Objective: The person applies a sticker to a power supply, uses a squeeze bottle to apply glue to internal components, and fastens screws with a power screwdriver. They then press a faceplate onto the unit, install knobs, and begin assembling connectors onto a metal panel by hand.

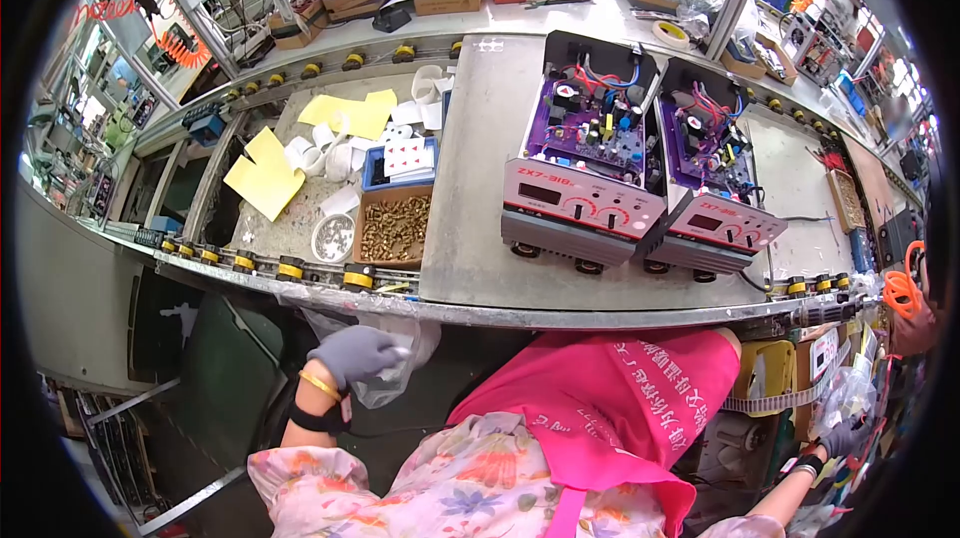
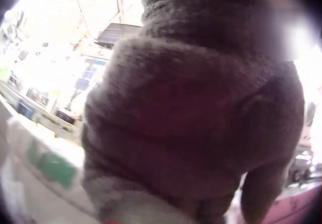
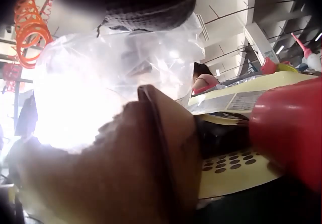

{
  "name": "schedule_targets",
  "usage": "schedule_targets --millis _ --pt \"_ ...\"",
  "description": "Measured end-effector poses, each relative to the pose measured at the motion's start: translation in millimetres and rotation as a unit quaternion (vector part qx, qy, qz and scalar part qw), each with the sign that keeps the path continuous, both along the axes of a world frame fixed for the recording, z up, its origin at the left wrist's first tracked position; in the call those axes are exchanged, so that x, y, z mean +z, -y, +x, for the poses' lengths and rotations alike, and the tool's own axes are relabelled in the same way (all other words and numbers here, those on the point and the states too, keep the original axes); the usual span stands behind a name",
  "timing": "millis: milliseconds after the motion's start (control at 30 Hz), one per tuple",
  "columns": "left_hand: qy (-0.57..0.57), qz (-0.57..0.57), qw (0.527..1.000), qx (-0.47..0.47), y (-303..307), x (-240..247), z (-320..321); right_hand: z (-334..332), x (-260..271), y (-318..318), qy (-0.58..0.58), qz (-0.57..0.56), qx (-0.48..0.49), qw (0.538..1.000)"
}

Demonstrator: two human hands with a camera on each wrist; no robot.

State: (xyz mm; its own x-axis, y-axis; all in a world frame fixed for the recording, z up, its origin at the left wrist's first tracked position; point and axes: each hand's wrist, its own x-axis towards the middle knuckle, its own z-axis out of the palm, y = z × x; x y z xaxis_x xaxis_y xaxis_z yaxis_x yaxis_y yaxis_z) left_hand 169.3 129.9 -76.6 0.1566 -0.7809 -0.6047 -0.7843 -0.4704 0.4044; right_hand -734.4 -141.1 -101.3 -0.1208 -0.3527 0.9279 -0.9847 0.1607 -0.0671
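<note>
My left hand [image 1: 360, 356], in a grey glove, hangs in front of the bench edge with fingers loosely bent. It overlaps a clear plastic bag [image 1: 385, 388] hanging below the edge. The left wrist view is mostly filled by the dark glove [image 2: 186, 113], its fingers pointing down. Far to the right, below bench height, my gloved right hand [image 1: 845, 435] is at another clear plastic bag [image 1: 848, 390]. In the right wrist view the glove [image 3: 151, 7] lies over that bag [image 3: 126, 58], above a brown cardboard edge [image 3: 173, 148]; its fingertips are hidden.
Two open-topped machines [image 1: 580, 198] with purple circuit boards stand on the bench [image 1: 470, 238]. Left of them are a carton of brass fittings [image 1: 395, 228], a blue tray [image 1: 372, 170] and yellow paper sheets [image 1: 265, 176]. A yellow bin [image 1: 768, 378] stands below the bench at right.
</note>
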Motion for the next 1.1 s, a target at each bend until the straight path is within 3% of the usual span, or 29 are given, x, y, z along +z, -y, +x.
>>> schedule_targets --millis 67,133,200,267,333,367,400,433,467,500,533,567,600,667,700,800,900,967,1067,1100 --pt "-0.189 0.023 0.981 0.022 31.1 48.9 -41.5 -4.4 2.8 -4.5 0.031 -0.028 -0.011 0.999" --pt "-0.383 0.003 0.924 -0.004 51.1 53.9 -69.7 -11.7 5.6 -8.5 0.023 -0.081 -0.03 0.996" --pt "-0.459 -0.142 0.867 -0.135 76.3 26.3 -96.2 54.3 40.4 -22.0 0.07 -0.142 0.092 0.983" --pt "-0.607 -0.007 0.794 0.0 103.8 28.6 -136.3 153.9 82.9 -40.2 0.14 -0.157 0.2 0.957" --pt "-0.705 0.032 0.706 0.058 132.2 22.2 -171.8 236.8 94.8 -54.6 0.171 -0.081 0.165 0.968" --pt "-0.739 0.076 0.662 0.101 144.7 20.0 -192.1 300.7 95.8 -55.1 0.175 -0.107 0.234 0.95" --pt "-0.766 0.12 0.615 0.144 154.7 17.6 -212.9 322.7 66.9 -64.9 0.358 -0.002 0.368 0.858" --pt "-0.785 0.163 0.566 0.19 160.6 15.7 -229.4 365.4 65.3 -78.8 0.432 0.104 0.451 0.774" --pt "-0.808 0.177 0.53 0.189 164.2 14.8 -239.5 410.4 71.4 -83.0 0.239 0.142 0.485 0.829" --pt "-0.828 0.19 0.493 0.189 166.3 14.1 -247.4 455.2 77.6 -87.5 0.047 0.139 0.518 0.843" --pt "-0.847 0.199 0.455 0.19 168.1 12.0 -255.1 475.5 64.7 -91.5 0.1 0.2 0.564 0.795" --pt "-0.906 0.158 0.384 0.088 170.3 -8.8 -262.2 495.8 51.8 -95.7 0.158 0.257 0.597 0.744" --pt "-0.91 0.165 0.359 0.122 166.1 -11.1 -257.3 514.1 49.1 -93.5 0.092 0.255 0.619 0.737" --pt "-0.914 0.178 0.307 0.196 159.6 -8.7 -238.7 534.8 38.6 -88.9 0.067 0.256 0.621 0.738" --pt "-0.904 0.119 0.333 0.24 158.8 -3.4 -237.3 541.5 36.5 -87.3 0.053 0.258 0.623 0.737" --pt "-0.889 0.104 0.355 0.269 157.1 4.7 -228.1 552.4 44.5 -86.2 0.012 0.246 0.598 0.763" --pt "-0.875 0.092 0.368 0.301 154.9 4.5 -225.6 555.3 52.1 -87.4 0.055 0.274 0.597 0.752" --pt "-0.83 -0.085 0.518 0.187 158.5 -30.4 -234.3 553.4 52.9 -87.2 0.115 0.294 0.604 0.732" --pt "-0.632 -0.29 0.716 0.059 157.8 -45.1 -241.6 547.1 47.0 -82.8 0.269 0.316 0.612 0.673" --pt "-0.64 -0.264 0.718 0.073 157.8 -47.1 -240.6 545.8 47.4 -78.6 0.318 0.311 0.609 0.656"
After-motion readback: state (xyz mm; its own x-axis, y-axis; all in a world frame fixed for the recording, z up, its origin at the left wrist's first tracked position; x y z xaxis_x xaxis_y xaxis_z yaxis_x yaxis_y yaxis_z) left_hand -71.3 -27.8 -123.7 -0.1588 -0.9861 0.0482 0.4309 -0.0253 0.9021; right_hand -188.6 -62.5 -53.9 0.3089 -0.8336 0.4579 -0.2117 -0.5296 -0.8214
